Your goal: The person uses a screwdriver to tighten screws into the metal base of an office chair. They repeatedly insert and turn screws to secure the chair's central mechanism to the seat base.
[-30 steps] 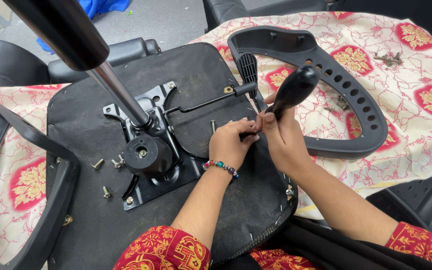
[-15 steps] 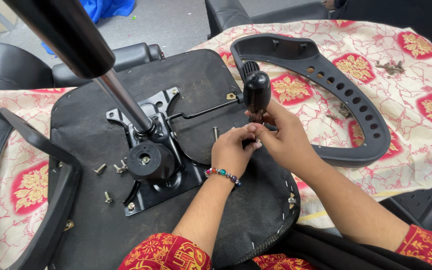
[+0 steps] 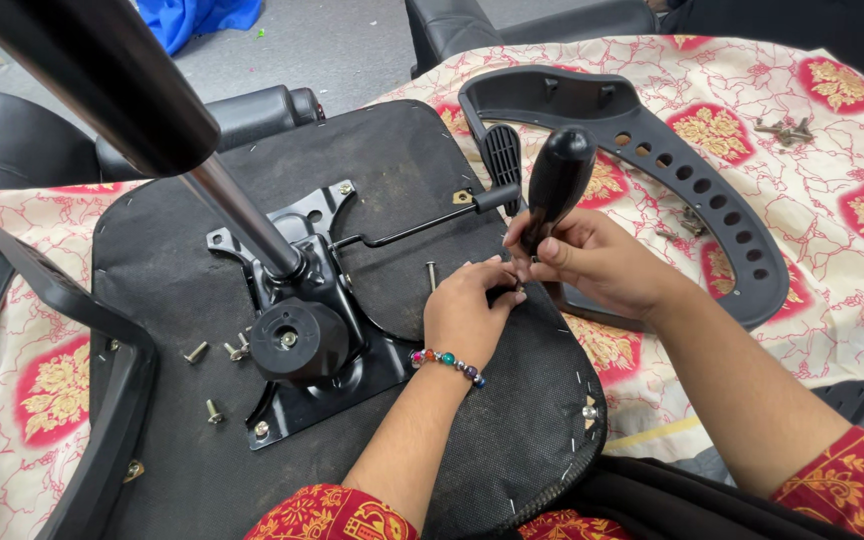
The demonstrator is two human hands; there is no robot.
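Hands are working at the seat underside's point(image 3: 252, 180) near edge: the left hand point(image 3: 467, 310) is pinching a small fastener against the fabric, the right hand point(image 3: 592, 262) is clenching a black-handled screwdriver point(image 3: 555, 185) upright over it. Farther left, loose screws point(image 3: 214, 352) are lying unused beside the bolted mechanism plate point(image 3: 307, 300), suggesting fastening remains; the armrest point(image 3: 692, 170) beyond is lying unattached.

No packages, labels, signs or screens are shown in this view.
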